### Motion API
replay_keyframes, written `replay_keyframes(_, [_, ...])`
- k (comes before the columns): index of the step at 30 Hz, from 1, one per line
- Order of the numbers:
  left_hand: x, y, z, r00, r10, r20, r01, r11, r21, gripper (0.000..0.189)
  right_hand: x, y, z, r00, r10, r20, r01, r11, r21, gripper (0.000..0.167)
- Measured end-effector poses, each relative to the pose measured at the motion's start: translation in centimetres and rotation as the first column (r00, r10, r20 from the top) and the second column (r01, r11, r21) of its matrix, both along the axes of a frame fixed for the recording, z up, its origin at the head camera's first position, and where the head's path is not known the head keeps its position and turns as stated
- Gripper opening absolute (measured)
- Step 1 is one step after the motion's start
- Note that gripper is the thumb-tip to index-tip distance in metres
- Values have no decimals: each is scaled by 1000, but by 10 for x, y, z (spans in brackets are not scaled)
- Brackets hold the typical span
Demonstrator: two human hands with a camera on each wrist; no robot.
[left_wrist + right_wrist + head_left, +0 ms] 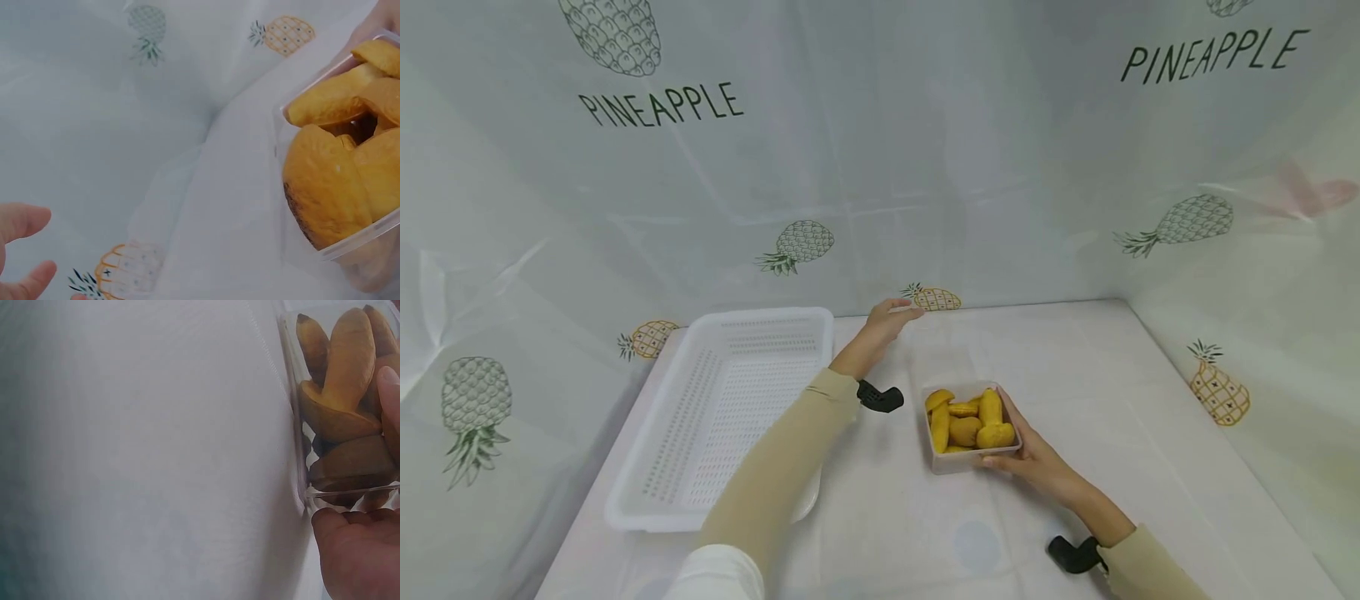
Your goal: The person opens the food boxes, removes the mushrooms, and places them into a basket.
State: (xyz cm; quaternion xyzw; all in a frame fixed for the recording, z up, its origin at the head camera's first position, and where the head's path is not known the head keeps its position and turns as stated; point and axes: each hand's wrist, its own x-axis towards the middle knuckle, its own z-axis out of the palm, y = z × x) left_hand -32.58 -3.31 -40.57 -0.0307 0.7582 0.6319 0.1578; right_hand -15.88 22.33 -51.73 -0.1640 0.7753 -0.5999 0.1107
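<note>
A clear plastic box (pixel 951 463) full of yellow mushrooms (pixel 992 417) stands on the table, right of the middle. My right hand (pixel 1037 467) grips its right side, thumb at the near wall and fingers toward the far corner. In the right wrist view, that hand (pixel 359 550) covers part of the box. My left hand (pixel 880 337) reaches near the table's back edge, left of and beyond the box. Its fingertips (pixel 25 219) stand apart in the left wrist view, with nothing visible between them. Behind the box lies a faint see-through shape (pixel 943 357), perhaps a lid.
To the left, a white perforated plastic basket (pixel 662 400) extends under the left forearm. Part of a white round-edged item (pixel 807 500) shows beside it. A pineapple-printed sheet (pixel 970 167) hangs behind the table and at its sides.
</note>
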Motion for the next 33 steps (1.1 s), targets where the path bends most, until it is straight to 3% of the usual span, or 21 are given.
replay_keyframes(5, [3,-4,9,997,-55,-51,52,997,-51,55,0,1,-1,1000,7,-2,-7,1000,-21,106])
replay_keyframes(8, [9,-9,16,984,-155,-84,147,985,-89,58,1,1,-2,1000,5,-6,-5,1000,-27,106])
replay_keyframes(10, [12,-11,19,965,-238,-109,225,967,-118,59,1,1,-3,1000,3,-4,-3,999,-32,106])
replay_keyframes(16, [24,-17,22,876,-451,-170,426,889,-165,58,1,1,-4,1000,-3,12,4,999,-34,107])
replay_keyframes(23, [31,-20,16,745,-634,-208,597,773,-216,56,2,1,-2,999,-21,26,22,1000,-21,107])
replay_keyframes(29, [32,-21,10,638,-737,-224,700,676,-230,56,0,1,-2,1000,-16,19,16,1000,-15,107])
replay_keyframes(33, [32,-20,3,584,-780,-225,732,626,-268,56,0,1,-2,1000,-11,25,11,1000,-10,108])
